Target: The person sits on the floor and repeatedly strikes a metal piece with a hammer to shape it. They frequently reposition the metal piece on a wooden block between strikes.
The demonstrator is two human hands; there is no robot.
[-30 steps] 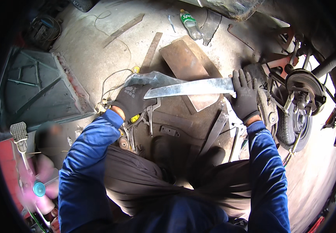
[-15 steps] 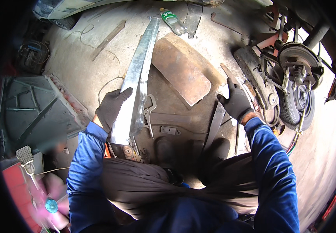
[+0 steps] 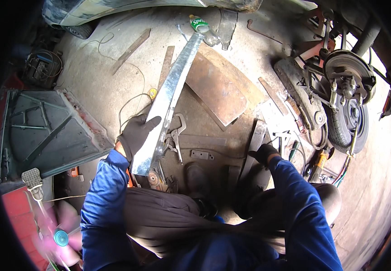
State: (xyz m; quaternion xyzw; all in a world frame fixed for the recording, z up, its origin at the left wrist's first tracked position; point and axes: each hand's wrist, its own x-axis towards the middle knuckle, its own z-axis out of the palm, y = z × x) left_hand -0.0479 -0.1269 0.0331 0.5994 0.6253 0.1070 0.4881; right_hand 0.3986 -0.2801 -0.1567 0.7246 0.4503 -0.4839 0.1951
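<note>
My gloved left hand [image 3: 137, 133] grips the near end of a long, folded piece of shiny sheet metal [image 3: 170, 97], its thumb lying on top. The sheet metal tapers and slants away from me toward a plastic bottle. My gloved right hand [image 3: 264, 154] is low beside my right shoe, closed at the edge of a flat metal strip [image 3: 256, 136]; some of its fingers are hidden. Between my hands, locking pliers [image 3: 176, 135] and a small metal plate with holes [image 3: 202, 155] lie on the floor. An angle grinder [image 3: 155, 179] is partly covered below the sheet metal.
A rusty metal sheet [image 3: 218, 88] lies ahead, with the green-labelled bottle [image 3: 203, 29] beyond. At right are a wheel [image 3: 356, 117], a brake hub [image 3: 349, 72] and a yellow power tool [image 3: 318, 166]. A dark panel [image 3: 46, 131] and a pink fan [image 3: 60, 237] stand at left.
My right hand has dropped from open in the air down to the metal strip. The sheet metal in my left hand has tilted, its far end swinging right.
</note>
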